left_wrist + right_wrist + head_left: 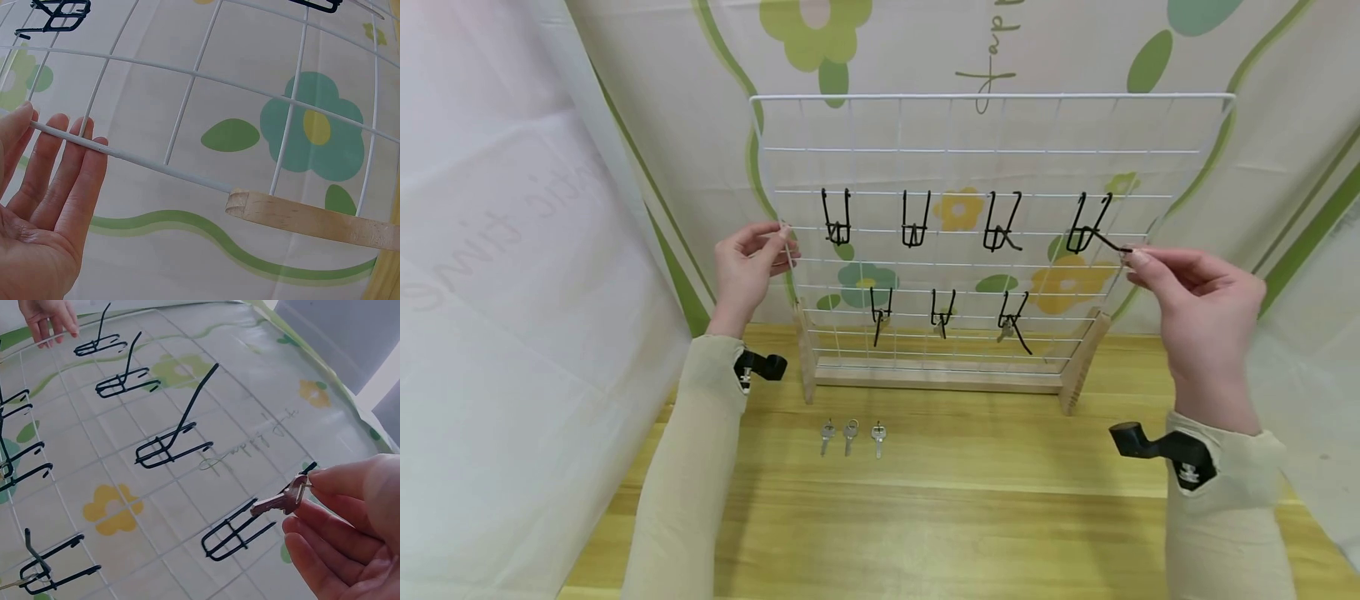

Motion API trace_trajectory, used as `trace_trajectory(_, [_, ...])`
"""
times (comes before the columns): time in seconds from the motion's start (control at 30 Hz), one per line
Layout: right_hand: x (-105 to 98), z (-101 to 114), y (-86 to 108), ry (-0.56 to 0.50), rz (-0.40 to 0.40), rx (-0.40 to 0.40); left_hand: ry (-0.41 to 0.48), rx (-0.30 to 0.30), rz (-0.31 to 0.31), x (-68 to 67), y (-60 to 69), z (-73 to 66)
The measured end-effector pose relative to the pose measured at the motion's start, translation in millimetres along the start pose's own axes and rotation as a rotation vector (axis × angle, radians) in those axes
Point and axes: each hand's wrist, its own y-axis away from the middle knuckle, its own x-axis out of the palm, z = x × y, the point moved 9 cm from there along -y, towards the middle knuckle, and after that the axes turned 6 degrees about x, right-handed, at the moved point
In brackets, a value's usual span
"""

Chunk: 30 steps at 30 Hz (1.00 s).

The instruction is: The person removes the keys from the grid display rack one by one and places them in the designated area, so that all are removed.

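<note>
My left hand (748, 262) pinches the left side wire of a white wire grid rack (992, 97), thumb in front and fingers behind it in the left wrist view. At the rack's right side my right hand (1213, 312) holds a key (278, 503) by its small ring, between thumb and fingertips. The ring is at the tip of the upper right black hook (230, 539); whether it is round the tip I cannot tell. Other black hooks (914, 233) hang in the upper row. Three more hang lower, with a key (1004, 332) visible on the right one.
Three loose keys (850, 433) lie on the wooden table (940, 517) in front of the rack's wooden base (940, 380). Behind the rack hangs a flower-printed cloth (925, 46). White cloth (497, 333) rises along the left side.
</note>
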Motion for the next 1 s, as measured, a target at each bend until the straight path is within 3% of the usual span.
trace_trajectory(0.2, [-5.1, 21.6, 9.3, -0.032, -0.004, -0.100, 0.001, 0.002, -0.001, 0.0, 0.3, -0.4])
trace_trajectory(0.33, [-5.3, 30.2, 17.9, -0.065, 0.000, -0.095, -0.001, 0.003, 0.000, -0.1, 0.4, 0.0])
trace_trajectory(0.47, [2.4, 30.4, 30.3, -0.014, 0.044, -0.073, -0.002, 0.006, -0.001, -0.1, -0.2, 0.6])
trace_trajectory(0.8, [39.6, -4.7, 58.2, 0.163, 0.277, 0.001, 0.008, 0.000, 0.000, 0.4, -0.8, 0.9])
trace_trajectory(0.9, [48.7, -18.5, 64.0, 0.218, 0.325, 0.023, 0.004, -0.002, -0.001, 0.3, -0.5, 0.9])
trace_trajectory(1.0, [56.0, -33.7, 69.9, 0.338, 0.349, 0.050, 0.002, -0.001, -0.004, -0.2, -0.3, 0.6])
